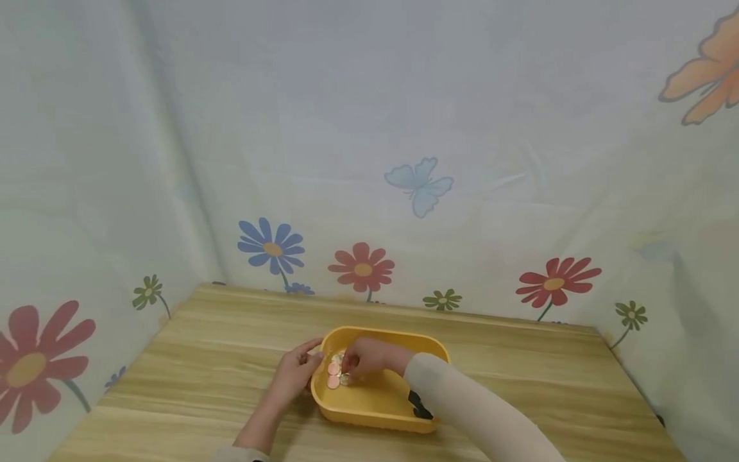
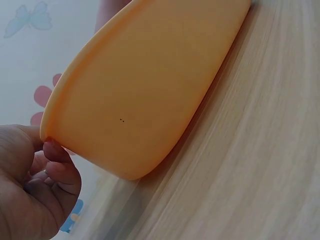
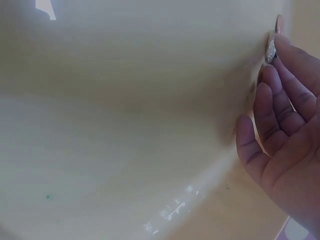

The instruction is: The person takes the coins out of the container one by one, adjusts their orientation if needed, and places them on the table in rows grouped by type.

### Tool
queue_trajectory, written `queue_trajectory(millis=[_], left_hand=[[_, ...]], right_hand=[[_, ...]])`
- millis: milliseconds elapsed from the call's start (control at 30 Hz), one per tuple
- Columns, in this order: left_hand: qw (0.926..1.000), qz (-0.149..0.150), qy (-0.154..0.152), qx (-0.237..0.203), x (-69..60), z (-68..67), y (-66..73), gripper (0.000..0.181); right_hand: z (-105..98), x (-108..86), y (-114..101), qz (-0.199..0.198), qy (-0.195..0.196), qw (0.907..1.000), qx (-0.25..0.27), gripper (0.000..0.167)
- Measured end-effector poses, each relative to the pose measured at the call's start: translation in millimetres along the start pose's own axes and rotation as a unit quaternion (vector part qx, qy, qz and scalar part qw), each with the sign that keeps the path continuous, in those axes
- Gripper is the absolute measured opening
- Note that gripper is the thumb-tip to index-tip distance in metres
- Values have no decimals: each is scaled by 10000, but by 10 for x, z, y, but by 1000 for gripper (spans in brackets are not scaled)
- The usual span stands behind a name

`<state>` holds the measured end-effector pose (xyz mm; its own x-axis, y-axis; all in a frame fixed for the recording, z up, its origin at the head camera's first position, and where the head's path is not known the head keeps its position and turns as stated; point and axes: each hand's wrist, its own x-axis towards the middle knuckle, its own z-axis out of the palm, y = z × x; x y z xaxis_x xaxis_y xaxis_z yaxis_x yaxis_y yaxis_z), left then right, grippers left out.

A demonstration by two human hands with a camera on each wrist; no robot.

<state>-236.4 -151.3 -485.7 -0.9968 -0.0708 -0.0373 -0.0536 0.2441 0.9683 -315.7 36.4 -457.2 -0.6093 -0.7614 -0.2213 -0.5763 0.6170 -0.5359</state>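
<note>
A yellow plastic basin point(image 1: 381, 420) stands on the table. My left hand point(image 1: 294, 375) grips its left rim, thumb and curled fingers on the edge in the left wrist view. Inside, my right hand point(image 1: 366, 358) reaches down at the left end among several small round coin-like discs, some pink point(image 1: 333, 382), others silvery. At its fingertips in the right wrist view is a silvery disc point(image 3: 270, 48), which thumb and forefinger appear to pinch. Just beyond that lies a pink disc point(image 3: 280, 23). The hand hides part of the pile in the head view.
A black object point(image 1: 420, 407) lies in the basin's right end, partly covered by the right sleeve point(image 1: 462, 398). The wood-grain table point(image 1: 231, 333) is bordered by a pale cloth backdrop point(image 1: 346, 128) printed with flowers and butterflies.
</note>
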Motion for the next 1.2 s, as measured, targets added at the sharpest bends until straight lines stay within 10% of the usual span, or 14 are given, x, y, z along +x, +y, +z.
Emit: queue_trajectory(millis=[1200], left_hand=[[9994, -26, 337, 120, -62, 74, 15, 44]], right_hand=[[-94, 22, -15, -88, 45, 9999, -25, 10]])
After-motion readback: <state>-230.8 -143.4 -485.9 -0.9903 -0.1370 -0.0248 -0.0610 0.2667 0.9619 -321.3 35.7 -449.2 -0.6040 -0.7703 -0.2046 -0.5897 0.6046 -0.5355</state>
